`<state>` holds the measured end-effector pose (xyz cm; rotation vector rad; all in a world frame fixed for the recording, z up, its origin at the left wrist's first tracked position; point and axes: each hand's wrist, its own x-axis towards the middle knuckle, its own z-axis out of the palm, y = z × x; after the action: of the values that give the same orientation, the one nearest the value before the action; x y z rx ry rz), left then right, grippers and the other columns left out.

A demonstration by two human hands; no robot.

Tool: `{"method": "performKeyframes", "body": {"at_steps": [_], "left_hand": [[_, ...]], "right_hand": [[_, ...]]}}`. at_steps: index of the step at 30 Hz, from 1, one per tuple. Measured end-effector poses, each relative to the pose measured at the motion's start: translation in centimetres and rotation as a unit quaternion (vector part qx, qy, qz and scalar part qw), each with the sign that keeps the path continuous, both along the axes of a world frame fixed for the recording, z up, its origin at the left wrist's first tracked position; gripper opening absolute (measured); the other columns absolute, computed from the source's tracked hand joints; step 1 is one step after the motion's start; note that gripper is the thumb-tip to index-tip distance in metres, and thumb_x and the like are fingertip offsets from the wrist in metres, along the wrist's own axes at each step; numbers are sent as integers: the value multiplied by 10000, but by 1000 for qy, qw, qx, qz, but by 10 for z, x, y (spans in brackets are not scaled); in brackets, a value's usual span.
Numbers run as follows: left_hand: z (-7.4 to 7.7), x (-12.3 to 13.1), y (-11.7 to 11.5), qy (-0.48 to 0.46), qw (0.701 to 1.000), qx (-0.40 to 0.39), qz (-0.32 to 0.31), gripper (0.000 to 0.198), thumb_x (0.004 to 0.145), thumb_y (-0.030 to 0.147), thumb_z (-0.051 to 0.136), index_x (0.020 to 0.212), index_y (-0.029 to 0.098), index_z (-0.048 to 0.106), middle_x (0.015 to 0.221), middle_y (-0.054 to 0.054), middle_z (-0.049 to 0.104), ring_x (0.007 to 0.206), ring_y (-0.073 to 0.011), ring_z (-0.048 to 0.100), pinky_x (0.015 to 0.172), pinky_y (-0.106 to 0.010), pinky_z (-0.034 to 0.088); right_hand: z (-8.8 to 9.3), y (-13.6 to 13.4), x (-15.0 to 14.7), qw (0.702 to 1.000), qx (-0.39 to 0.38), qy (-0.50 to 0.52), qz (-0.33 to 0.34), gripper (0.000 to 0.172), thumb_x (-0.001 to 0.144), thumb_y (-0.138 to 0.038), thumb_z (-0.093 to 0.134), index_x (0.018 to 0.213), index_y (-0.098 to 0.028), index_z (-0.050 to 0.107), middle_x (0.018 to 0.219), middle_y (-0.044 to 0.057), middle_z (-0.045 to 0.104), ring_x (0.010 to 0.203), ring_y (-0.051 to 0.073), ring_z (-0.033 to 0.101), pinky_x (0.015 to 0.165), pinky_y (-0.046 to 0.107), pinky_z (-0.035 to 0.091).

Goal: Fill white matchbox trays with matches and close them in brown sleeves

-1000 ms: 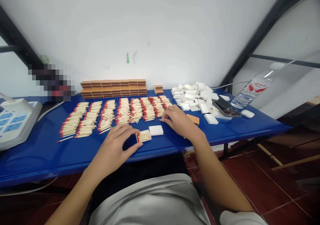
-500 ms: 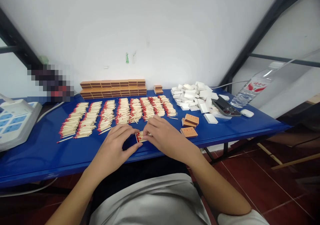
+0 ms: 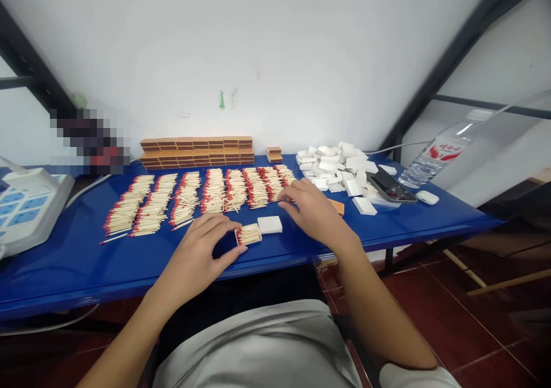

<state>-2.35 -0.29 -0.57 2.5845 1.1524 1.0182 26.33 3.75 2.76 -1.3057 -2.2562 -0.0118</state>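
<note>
Matches [image 3: 248, 235] lie in a tray [image 3: 253, 241] near the front edge of the blue worktop [image 3: 150, 267], red heads leftward; the left hand [image 3: 201, 249] has its grip pinching the tray's left end, index finger at the far side and thumb at the near one; a jerk there could tip the tray and spill it; just to the right lies a white box [image 3: 270, 225], which a low sweep of the right hand [image 3: 312, 209] could knock; that hand's fingertips are at the near end of the rightmost rows [image 3: 284, 174], and I cannot tell whether its grip pinches a match; a rough pull could scatter the rows; farther back, the white heap [image 3: 330, 164] looks loose, so a bump could topple it; orange stacks [image 3: 198, 159] stand by the wall.
</note>
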Motion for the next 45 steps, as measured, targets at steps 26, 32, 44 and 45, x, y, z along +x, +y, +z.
{"method": "performKeyframes", "body": {"at_steps": [26,32,44,45], "left_hand": [[-1,-1,0,-3,1000,-3,4,276,1016,422,719,1235,253,720,1208,-85,738,1183,-276,663,1082,-472,519],[-1,-2,0,-5,1000,-1,2,269,1008,409,732,1230,258,719,1201,-77,736,1177,-273,665,1077,-452,516],[0,0,0,2,1000,-2,3,270,1020,413,718,1241,259,707,1210,-76,731,1187,-271,656,1085,-450,506],[0,0,0,3,1000,-2,3,272,1021,416,717,1242,258,706,1212,-77,730,1189,-271,655,1085,-450,505]], "right_hand": [[-17,22,15,999,-48,-5,5,142,1028,-172,609,979,-202,739,977,102,647,1039,295,558,898,427,481],[-18,23,14,998,-54,8,11,112,1027,-170,619,1010,-208,723,986,94,649,1040,288,559,909,420,476],[-17,23,14,998,-67,12,8,109,1035,-166,626,958,-195,698,971,93,657,1037,284,560,905,407,478],[-17,23,14,998,-69,12,6,117,1033,-169,632,933,-194,686,961,91,655,1035,284,558,896,405,476]]}}
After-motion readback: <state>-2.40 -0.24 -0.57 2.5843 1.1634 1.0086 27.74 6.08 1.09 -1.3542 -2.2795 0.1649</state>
